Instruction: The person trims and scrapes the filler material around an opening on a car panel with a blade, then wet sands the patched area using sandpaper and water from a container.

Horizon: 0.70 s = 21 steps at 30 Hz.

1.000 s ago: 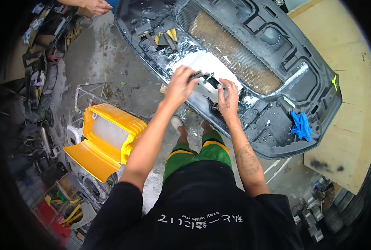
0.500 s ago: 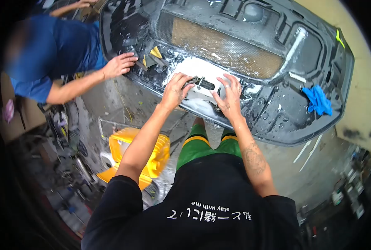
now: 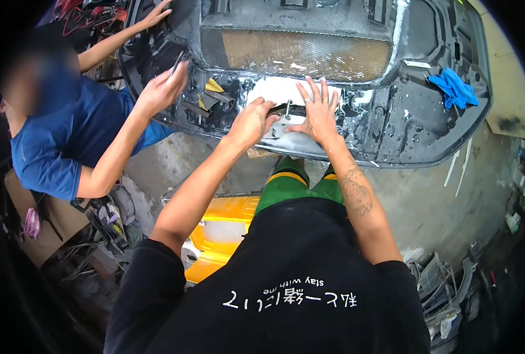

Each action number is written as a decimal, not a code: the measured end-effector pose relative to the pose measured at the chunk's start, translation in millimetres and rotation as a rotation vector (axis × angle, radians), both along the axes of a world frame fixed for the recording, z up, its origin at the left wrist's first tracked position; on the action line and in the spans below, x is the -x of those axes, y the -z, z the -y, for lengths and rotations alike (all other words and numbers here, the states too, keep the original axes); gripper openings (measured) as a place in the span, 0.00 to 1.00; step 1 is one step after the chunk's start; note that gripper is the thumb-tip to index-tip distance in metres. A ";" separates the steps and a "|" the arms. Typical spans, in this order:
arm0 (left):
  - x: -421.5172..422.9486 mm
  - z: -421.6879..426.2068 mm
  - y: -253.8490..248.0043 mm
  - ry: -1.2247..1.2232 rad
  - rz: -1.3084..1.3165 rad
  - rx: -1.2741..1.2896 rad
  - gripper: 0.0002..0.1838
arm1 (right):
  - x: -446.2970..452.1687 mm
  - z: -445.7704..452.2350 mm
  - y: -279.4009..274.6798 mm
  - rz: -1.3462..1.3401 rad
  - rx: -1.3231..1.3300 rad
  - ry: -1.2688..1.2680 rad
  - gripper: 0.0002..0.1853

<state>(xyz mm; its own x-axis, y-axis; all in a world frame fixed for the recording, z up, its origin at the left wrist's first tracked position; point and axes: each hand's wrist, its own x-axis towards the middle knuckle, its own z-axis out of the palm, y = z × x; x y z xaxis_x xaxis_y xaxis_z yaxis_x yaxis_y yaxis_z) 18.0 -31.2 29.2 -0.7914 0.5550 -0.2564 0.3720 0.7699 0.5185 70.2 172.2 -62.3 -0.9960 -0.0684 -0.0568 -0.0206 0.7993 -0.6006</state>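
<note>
A large dark car panel (image 3: 386,127) with a wire mesh strip (image 3: 309,54) lies in front of me. Near its close edge is a white patch (image 3: 274,88) around a dark slot with a small metal latch (image 3: 288,110). My left hand (image 3: 252,123) is at the slot's left side, fingers curled together at its dark edge; what they grip, if anything, is hidden. My right hand (image 3: 319,115) rests on the slot's right side with its fingers spread, a ring on one finger.
At the left a person in blue (image 3: 76,133) holds a thin tool over the panel. Dark and yellow scraps (image 3: 215,94) and a blue glove (image 3: 453,87) lie on it. A yellow container (image 3: 227,227) stands on the floor below.
The view has turned and the other person has come into sight, one hand now raised with a thin tool. My right hand's fingers have spread wider; my left hand stays at the slot.
</note>
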 end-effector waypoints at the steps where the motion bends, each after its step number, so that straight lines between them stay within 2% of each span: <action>1: 6.2 -3.8 0.8 0.045 0.020 0.003 0.16 | 0.7 0.3 0.0 0.011 0.005 0.005 0.76; 4: 7.8 -14.5 -4.7 0.085 0.133 0.085 0.13 | 2.2 -0.6 -1.1 -0.008 0.035 0.022 0.76; 7: 9.7 -19.6 -3.5 0.064 0.110 0.066 0.11 | 2.9 -1.9 -1.3 0.062 0.041 0.025 0.77; 15: 17.7 -30.1 21.5 0.026 0.108 0.050 0.08 | 0.7 -3.1 9.7 0.033 0.088 0.040 0.80; 18: 10.4 -25.9 16.3 0.011 0.112 0.065 0.08 | -8.4 -1.2 14.7 -0.047 0.173 0.144 0.81; 20: 11.1 -22.5 3.0 0.010 0.179 0.043 0.07 | -11.0 -5.1 13.5 0.009 0.113 0.147 0.81; 21: 9.8 -25.4 6.7 0.019 0.108 0.043 0.07 | -13.1 -5.3 12.3 -0.020 0.119 0.138 0.81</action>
<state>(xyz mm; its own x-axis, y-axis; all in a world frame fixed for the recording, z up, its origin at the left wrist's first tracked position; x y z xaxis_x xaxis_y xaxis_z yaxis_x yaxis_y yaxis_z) 8.2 -5.8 22.5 -0.7473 0.5562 -0.3636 0.3300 0.7856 0.5235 83.2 177.5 -74.6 -0.9973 0.0641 -0.0362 0.0713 0.7183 -0.6920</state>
